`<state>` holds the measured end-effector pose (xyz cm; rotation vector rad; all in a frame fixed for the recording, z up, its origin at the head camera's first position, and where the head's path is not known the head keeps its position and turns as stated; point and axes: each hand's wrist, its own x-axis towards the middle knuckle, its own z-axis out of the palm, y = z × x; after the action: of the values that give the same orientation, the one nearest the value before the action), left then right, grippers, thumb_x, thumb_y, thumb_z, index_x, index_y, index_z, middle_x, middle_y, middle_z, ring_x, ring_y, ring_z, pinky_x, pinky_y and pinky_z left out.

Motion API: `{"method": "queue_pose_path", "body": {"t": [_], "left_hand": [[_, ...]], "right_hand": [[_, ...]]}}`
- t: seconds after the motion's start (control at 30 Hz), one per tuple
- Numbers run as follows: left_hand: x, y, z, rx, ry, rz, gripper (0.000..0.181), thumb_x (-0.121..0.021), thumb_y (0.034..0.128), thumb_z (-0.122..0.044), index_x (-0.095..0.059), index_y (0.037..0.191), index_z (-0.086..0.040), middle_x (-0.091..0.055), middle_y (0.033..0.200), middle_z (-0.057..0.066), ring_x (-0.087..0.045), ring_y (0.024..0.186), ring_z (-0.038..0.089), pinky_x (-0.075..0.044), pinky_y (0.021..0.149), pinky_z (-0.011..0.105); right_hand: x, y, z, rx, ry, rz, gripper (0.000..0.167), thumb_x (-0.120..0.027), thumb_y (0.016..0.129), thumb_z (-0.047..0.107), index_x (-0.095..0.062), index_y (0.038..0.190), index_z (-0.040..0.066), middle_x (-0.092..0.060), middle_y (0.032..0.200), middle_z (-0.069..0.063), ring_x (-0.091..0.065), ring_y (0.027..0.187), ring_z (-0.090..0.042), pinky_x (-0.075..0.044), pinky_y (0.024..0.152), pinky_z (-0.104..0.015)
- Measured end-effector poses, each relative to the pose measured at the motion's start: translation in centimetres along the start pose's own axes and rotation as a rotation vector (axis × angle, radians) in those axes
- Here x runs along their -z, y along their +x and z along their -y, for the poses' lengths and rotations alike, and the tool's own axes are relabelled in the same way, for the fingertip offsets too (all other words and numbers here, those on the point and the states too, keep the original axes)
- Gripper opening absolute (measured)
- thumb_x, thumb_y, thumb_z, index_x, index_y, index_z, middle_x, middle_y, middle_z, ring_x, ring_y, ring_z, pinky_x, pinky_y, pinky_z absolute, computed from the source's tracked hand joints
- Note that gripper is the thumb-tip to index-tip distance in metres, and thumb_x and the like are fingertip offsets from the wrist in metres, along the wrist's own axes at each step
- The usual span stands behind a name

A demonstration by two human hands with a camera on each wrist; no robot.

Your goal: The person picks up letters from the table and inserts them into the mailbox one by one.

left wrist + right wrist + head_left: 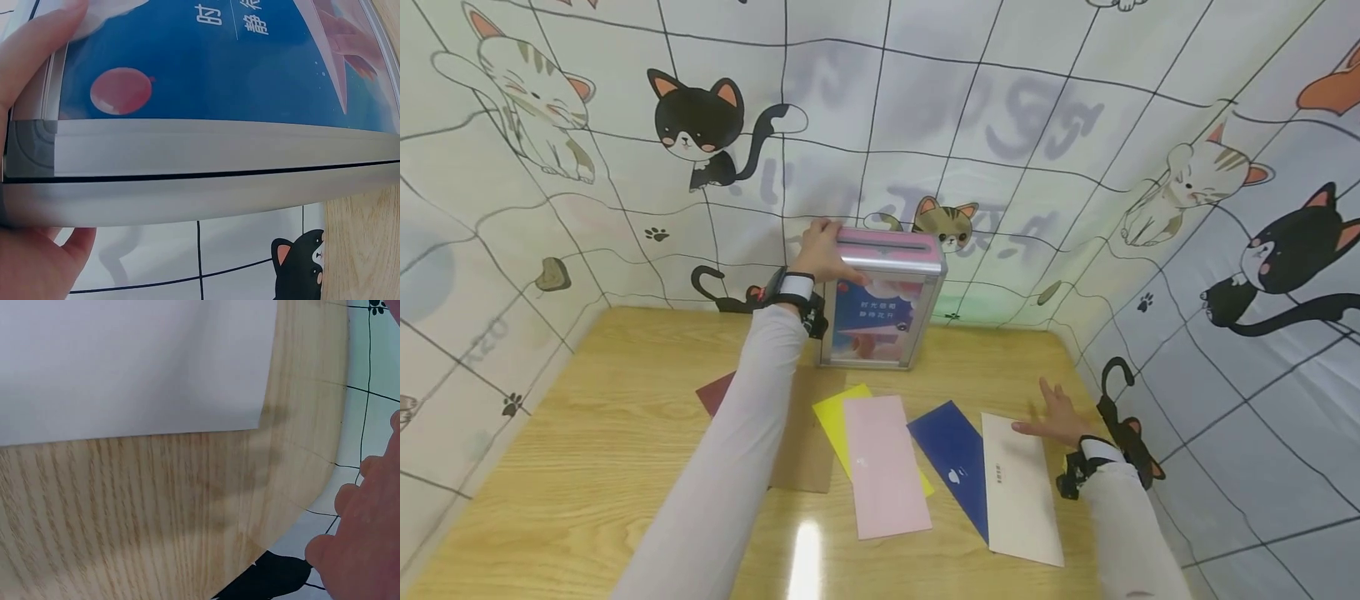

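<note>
A metal-edged box [880,317] with a pink slotted top and a blue picture front stands at the back of the table. The left hand [826,252] grips its upper left corner; in the left wrist view the thumb lies on the front of the box [187,147] and fingers are behind it. At the right, the right hand [1058,417] hovers by the upper right edge of a cream envelope [1022,492], its fingers spread and holding nothing. In the right wrist view the fingers [365,531] are off to the side of the envelope [137,369].
On the wooden table [572,467] lie a blue envelope [958,467], a pink one [887,467], a yellow one [835,417] partly beneath it, a brown one [808,450] and a dark red one [713,392], partly hidden by the left arm. Cat-printed cloth surrounds the table.
</note>
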<state>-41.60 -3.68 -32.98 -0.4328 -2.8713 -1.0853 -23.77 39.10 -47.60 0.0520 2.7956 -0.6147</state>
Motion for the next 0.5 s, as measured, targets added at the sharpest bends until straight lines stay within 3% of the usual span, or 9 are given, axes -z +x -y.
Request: {"method": "queue_pose_path", "body": {"t": [0.27, 0.5], "left_hand": [[-0.1, 0.2, 0.0, -0.002, -0.002, -0.005, 0.113, -0.085, 0.0516, -0.042, -0.026, 0.143, -0.011, -0.015, 0.147, 0.014, -0.017, 0.133, 0.032, -0.031, 0.102, 0.049], [0.0, 0.2, 0.1, 0.000, 0.028, 0.000, 0.114, -0.084, 0.0527, -0.044, -0.024, 0.144, -0.011, -0.014, 0.148, 0.013, -0.016, 0.134, 0.033, -0.033, 0.102, 0.048]], "right_hand": [[-0.9, -0.4, 0.0, -0.066, 0.012, 0.031, 0.123, -0.063, 0.067, 0.065, 0.006, 0.142, -0.003, 0.009, 0.139, -0.041, 0.003, 0.126, -0.058, -0.006, 0.087, -0.079], [-2.0, -0.4, -0.9, -0.070, 0.021, 0.046, 0.123, -0.063, 0.068, 0.064, 0.008, 0.142, -0.003, 0.012, 0.139, -0.041, 0.005, 0.125, -0.059, -0.002, 0.085, -0.080]]}}
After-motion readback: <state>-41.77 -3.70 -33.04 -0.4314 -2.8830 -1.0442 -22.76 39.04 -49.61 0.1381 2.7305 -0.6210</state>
